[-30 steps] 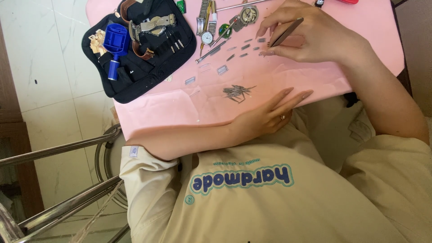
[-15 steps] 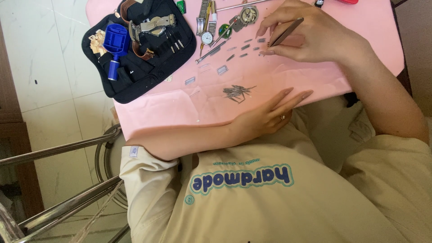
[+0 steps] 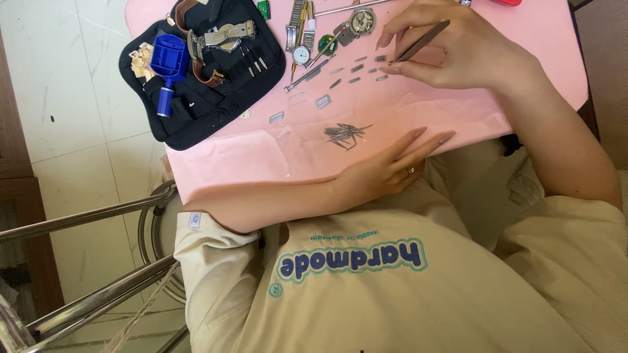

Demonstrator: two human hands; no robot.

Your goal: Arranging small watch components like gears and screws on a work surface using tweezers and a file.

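Observation:
My right hand [image 3: 458,55] is shut on slim metal tweezers [image 3: 418,42], whose tip points down-left at several small metal watch links [image 3: 356,68] scattered on the pink mat [image 3: 261,150]. My left hand [image 3: 386,171] lies flat on the mat's near edge with its fingers stretched out and a ring on one finger; it holds nothing. A small heap of thin metal pins [image 3: 343,134] lies just beyond its fingertips. A round watch movement [image 3: 361,21] and a small white watch dial [image 3: 301,54] sit at the far side.
A black tool pouch [image 3: 203,98] at the far left holds a blue tool [image 3: 169,59], a brown-strapped watch [image 3: 219,39] and small drivers. Metal chair tubes [image 3: 98,216] cross the tiled floor at the lower left. My beige shirt [image 3: 425,294] fills the foreground.

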